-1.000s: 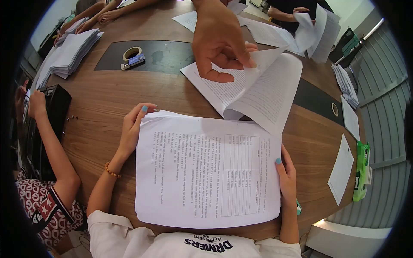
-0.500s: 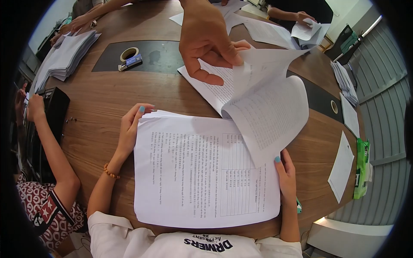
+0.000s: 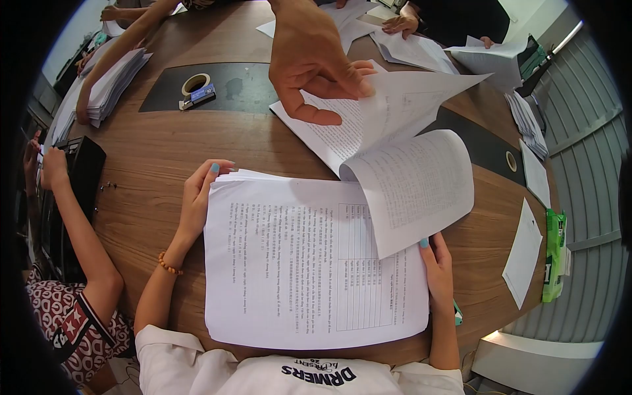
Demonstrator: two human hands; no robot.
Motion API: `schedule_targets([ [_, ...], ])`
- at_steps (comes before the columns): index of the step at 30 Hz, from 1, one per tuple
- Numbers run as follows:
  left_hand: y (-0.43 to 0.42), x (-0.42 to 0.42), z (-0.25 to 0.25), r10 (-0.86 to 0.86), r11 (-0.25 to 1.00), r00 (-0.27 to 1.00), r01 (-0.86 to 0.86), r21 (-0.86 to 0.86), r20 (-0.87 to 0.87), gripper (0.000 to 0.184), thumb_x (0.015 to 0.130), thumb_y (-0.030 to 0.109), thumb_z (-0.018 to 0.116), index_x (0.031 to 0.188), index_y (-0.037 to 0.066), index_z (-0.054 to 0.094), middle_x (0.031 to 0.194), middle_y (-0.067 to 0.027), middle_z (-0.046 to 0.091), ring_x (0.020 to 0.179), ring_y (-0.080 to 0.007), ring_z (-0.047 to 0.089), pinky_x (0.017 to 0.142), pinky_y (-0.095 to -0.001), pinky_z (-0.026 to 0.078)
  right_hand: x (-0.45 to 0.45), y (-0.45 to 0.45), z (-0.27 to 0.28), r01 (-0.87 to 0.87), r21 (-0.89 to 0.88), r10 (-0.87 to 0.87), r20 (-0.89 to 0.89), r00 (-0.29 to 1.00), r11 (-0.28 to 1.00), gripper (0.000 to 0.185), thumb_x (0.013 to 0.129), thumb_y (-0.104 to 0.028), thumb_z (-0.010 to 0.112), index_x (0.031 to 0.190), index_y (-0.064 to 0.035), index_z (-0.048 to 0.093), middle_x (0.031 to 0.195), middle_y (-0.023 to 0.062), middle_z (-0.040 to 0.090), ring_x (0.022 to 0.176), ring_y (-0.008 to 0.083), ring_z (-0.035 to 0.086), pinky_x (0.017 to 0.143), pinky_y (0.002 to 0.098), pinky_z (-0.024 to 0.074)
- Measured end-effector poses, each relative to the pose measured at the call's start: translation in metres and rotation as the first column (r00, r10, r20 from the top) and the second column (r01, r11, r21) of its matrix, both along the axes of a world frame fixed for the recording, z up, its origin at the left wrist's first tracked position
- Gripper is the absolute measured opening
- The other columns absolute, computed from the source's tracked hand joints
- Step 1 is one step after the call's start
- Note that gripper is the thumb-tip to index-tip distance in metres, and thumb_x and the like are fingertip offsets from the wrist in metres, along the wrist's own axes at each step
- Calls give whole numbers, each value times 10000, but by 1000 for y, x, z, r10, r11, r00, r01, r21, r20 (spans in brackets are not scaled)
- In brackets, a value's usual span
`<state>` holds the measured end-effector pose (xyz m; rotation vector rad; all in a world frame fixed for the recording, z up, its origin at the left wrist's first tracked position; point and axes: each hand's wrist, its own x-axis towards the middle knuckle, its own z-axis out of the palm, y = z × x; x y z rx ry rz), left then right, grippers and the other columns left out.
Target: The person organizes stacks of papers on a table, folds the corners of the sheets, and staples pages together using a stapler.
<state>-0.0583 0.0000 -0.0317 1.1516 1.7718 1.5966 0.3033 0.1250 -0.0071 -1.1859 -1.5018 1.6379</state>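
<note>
A thick stack of printed sheets (image 3: 283, 263), showing a table and lines of text, lies in front of me. My left hand (image 3: 199, 197), with a bead bracelet at the wrist, grips its upper left corner, the blue-nailed thumb uppermost. On the right edge, my right hand (image 3: 438, 266) holds the same stack, thumb on top and partly beside a drooping page. Across from me a co-worker's hand (image 3: 316, 72) pinches the corner of a lifted sheet (image 3: 401, 99). Its curled pages (image 3: 421, 184) hang over the upper right of my stack.
Tape (image 3: 196, 84) and a small blue box (image 3: 197, 97) lie beyond my stack. Paper piles (image 3: 118, 82) stand far left, near a black case (image 3: 82, 164) and a co-worker's arm (image 3: 85, 230). At right are a loose sheet (image 3: 523, 257) and a green packet (image 3: 555, 257).
The co-worker's hand has shifted left with the lifted sheet, and the curled pages have swung lower over my stack. Other people's hands at the back moved. My hands have stayed nearly still.
</note>
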Motion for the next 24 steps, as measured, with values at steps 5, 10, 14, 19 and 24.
schedule_targets([
  [5,0,0,0,1,1000,1000,-1,-1,-6,340,944,282,384,977,8,582,828,-51,579,763,-73,520,667,-194,413,0,0,-1,4,23,-4,-11,1000,1000,527,884,-166,525,1314,51,310,1273,136,429,1125,154,421,928,249,340],
  [10,0,1,1,0,1000,1000,0,-10,-16,341,945,285,380,978,14,583,829,-54,580,758,-77,523,663,-196,417,0,0,1,-6,-4,6,5,1000,1000,518,887,-146,511,1316,56,302,1273,135,427,1129,156,417,933,250,335],
  [14,0,0,0,3,1000,1000,-3,-11,0,338,944,283,381,978,14,584,827,-53,579,758,-77,521,668,-197,417,0,0,0,-8,7,8,12,1000,1000,516,886,-144,512,1313,57,304,1274,135,426,1129,156,417,933,250,335],
  [19,0,0,0,2,1000,1000,-2,-5,-13,329,944,271,386,980,9,582,836,-48,581,776,-75,518,681,-197,413,0,1,0,-5,-9,5,-17,1000,1000,505,886,-138,513,1306,60,315,1267,134,431,1125,149,418,928,244,337],
  [24,0,0,1,4,1000,1000,-4,-10,-3,326,943,265,386,979,6,581,844,-51,586,784,-78,521,687,-202,416,-2,0,2,-4,9,4,-16,1000,1000,505,884,-141,516,1304,60,320,1254,130,445,1118,148,424,926,243,338],
])
